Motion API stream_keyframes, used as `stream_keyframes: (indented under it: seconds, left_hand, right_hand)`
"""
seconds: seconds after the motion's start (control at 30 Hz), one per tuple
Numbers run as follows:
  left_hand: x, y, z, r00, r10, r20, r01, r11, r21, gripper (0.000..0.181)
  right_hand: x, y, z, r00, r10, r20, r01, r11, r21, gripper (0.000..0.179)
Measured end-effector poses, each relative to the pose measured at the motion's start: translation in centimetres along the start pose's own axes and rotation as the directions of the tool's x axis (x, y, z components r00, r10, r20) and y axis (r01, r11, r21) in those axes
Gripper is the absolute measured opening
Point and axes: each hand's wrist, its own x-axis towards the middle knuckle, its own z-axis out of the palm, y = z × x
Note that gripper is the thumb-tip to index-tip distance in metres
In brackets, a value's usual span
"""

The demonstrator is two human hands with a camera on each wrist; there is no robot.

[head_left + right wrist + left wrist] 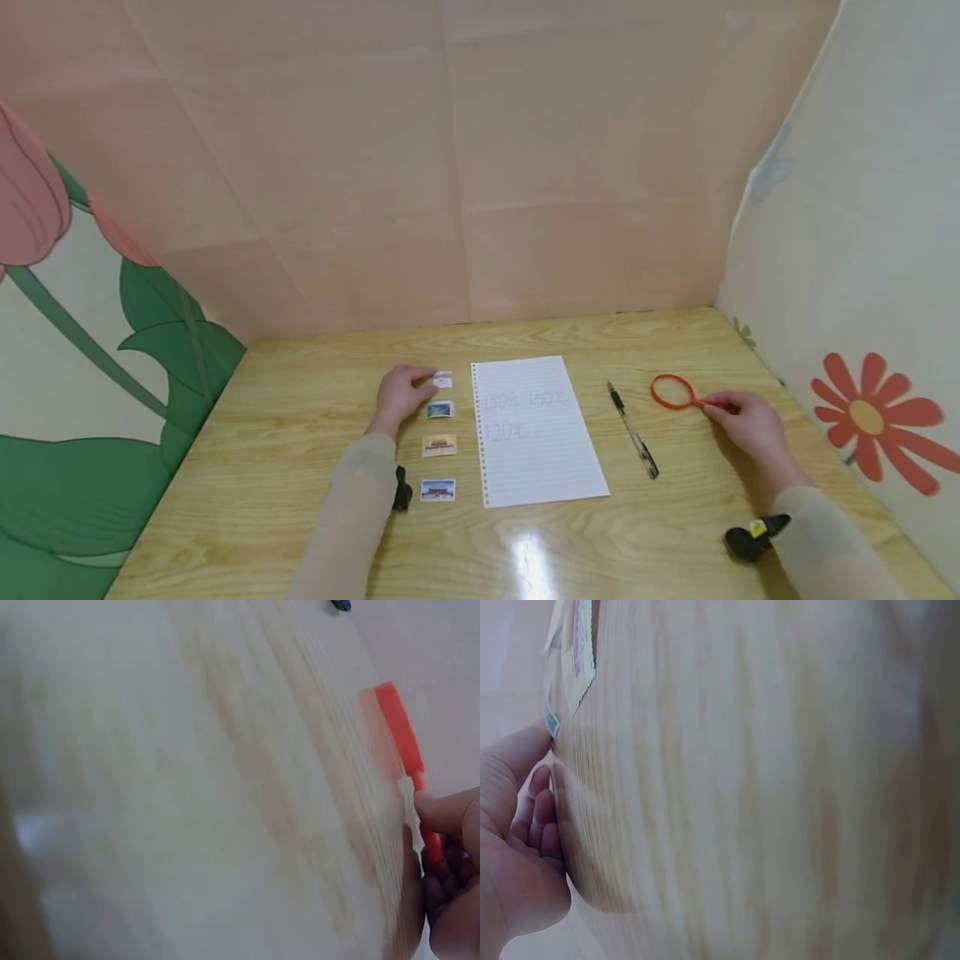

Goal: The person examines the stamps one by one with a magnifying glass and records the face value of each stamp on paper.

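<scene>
At the top of a column of stamps, my left hand point(401, 396) touches the left edge of a pale stamp point(443, 380) with thumb and forefinger, set apart at its upper and lower corners. Below it lie a blue-green stamp point(440, 409), a yellowish stamp point(439, 445) and a stamp with a building point(438, 490). On the right side, my right hand point(750, 425) pinches the short handle of a red round magnifying glass point(672, 406) between thumb and fingers. Seen edge-on in the right wrist view, the magnifying glass point(401, 731) is low over the table.
A lined sheet of paper point(536, 467) with handwritten numbers lies right of the stamps. Between paper and magnifying glass is a black-capped clear pen point(633, 432). A pink sheet point(450, 167) hangs behind the wooden table point(262, 467); flower-patterned panels stand at both sides.
</scene>
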Motion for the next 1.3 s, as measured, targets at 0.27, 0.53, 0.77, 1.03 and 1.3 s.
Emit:
stream_keyframes:
  seconds: [0.27,0.53,0.77,1.03,1.3]
  left_hand:
    - [-0.1,-0.1,0.1,1.0,0.008,-0.007,-0.008,1.0,-0.005,0.037]
    - [-0.1,-0.2,-0.1,1.0,0.006,0.002,-0.006,1.0,0.008,0.037]
    - [-0.2,0.0,-0.1,1.0,-0.005,0.005,0.005,1.0,-0.005,0.037]
    - [-0.1,0.0,-0.1,1.0,-0.004,0.006,0.004,1.0,-0.008,0.037]
    - [-0.1,0.1,-0.1,1.0,-0.011,0.007,0.011,1.0,-0.012,0.038]
  right_hand:
    - [0.0,-0.6,-0.2,1.0,-0.017,0.015,0.017,1.0,0.018,0.04]
    - [-0.1,-4.6,-0.3,0.992,-0.125,0.016,0.124,0.991,0.046,0.036]
    - [-0.4,-7.3,1.5,0.966,-0.252,0.053,0.245,0.963,0.11,0.026]
    - [-0.8,-8.5,3.4,0.94,-0.34,0.028,0.333,0.933,0.134,0.025]
    - [-1.0,-8.9,4.4,0.937,-0.322,0.136,0.305,0.944,0.128,0.036]
